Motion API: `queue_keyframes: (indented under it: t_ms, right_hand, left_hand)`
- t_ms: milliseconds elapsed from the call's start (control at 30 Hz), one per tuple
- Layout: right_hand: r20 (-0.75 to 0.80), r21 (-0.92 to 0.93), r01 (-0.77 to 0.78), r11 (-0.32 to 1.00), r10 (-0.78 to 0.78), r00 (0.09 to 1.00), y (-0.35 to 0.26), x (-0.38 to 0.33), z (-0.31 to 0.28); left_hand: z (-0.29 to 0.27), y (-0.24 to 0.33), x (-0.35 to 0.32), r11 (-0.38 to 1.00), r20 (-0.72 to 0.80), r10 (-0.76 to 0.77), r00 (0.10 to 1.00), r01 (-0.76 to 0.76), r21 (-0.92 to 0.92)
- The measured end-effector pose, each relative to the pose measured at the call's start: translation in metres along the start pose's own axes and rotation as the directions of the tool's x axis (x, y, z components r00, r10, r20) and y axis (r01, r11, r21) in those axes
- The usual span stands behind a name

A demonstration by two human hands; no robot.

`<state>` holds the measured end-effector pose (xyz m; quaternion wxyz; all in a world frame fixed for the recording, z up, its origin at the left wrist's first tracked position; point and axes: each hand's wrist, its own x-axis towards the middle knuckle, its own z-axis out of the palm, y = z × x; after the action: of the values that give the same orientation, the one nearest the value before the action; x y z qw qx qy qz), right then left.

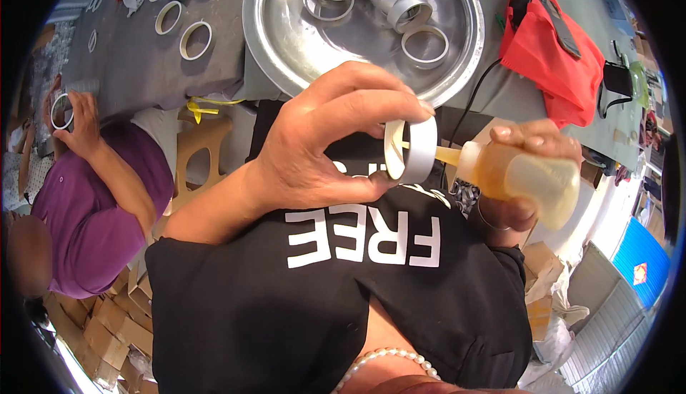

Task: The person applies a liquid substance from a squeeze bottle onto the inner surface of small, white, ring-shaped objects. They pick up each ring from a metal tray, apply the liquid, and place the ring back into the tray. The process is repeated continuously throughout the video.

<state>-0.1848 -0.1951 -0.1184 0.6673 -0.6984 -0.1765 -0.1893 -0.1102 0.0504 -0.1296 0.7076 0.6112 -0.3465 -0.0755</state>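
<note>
From my remote seat: overhard squeeze on amber-tinted bottle (543,183) could flood silver ring (421,152), drip on black shirt (250,308); slack pinch could drop it. Left hand (329,136), forearm slanting up, fingers pinching ring near metal basin (471,29); right hand (532,136) grips bottle sideways, nozzle (449,156) toward ring.

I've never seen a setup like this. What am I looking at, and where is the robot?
There is no robot here: these are a person's bare hands. The one picture comes from a wide fisheye camera worn on the head, looking down, so straight edges bend. The left hand holds a pale ring; the right hand grips a squeeze bottle of amber liquid, its nozzle pointed at the ring. Beyond them, a metal basin holds more rings, with red cloth to its right. At left, a co-worker in purple holds another ring.
</note>
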Motion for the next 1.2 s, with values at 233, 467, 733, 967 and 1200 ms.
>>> queue_keyframes:
  t_ms: [233, 467, 733, 967, 1200]
  right_hand:
    - [-0.146, 0.365, -0.301, 0.881, 0.374, 0.916, 0.020, 0.008, 0.003]
    - [0.171, 0.933, -0.330, 0.143, 0.631, 0.756, 0.054, 0.006, -0.007]
    - [0.032, 0.962, -0.196, 0.190, 0.632, 0.774, 0.066, 0.005, -0.028]
    - [-0.014, 0.972, -0.126, 0.199, 0.584, 0.812, 0.063, 0.009, -0.020]
    - [-0.084, 0.956, -0.076, 0.284, 0.513, 0.854, 0.055, 0.008, -0.025]
  left_hand:
    - [0.017, -0.029, -0.013, 0.921, -0.072, 0.381, 0.922, -0.372, 0.117]
    - [-0.024, 0.013, -0.018, 0.972, -0.107, 0.195, 0.975, -0.178, 0.154]
    - [-0.120, -0.007, -0.076, 0.378, -0.574, -0.413, 0.707, 0.707, 0.598]
    - [-0.112, -0.013, -0.013, 0.372, -0.466, 0.094, 0.880, 0.403, 0.836]
    - [-0.061, -0.072, 0.057, 0.080, -0.325, -0.260, 0.910, 0.355, 0.931]
